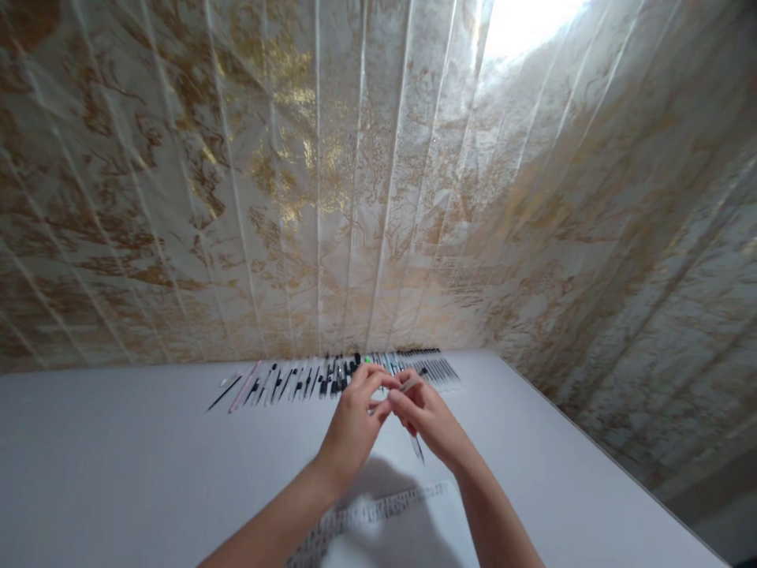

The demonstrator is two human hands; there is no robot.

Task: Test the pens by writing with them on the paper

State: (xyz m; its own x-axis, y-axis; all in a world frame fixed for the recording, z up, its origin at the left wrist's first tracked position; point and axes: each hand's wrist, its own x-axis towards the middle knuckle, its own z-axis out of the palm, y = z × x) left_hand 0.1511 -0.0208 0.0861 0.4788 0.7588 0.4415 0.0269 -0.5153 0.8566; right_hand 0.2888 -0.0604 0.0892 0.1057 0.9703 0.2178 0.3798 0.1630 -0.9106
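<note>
My left hand (356, 412) and my right hand (430, 412) meet fingertip to fingertip above the white table (147, 465). A slim, pale, see-through piece (407, 386), like part of a pen, is pinched between the thumb and fingers of my right hand. The left fingers are bent and closed against it, and what they grip is hidden. Below my right palm shows a thin clear pen (418, 448) with a dark tip; whether the hand holds it or it lies on the table I cannot tell.
Along the table's back edge lies a row of pens and pen parts (296, 383), with thin dark refills (441, 371) at its right end. A sheet with writing (408, 525) lies in front, under my forearms' shadow. Patterned curtain (331, 181) hangs behind.
</note>
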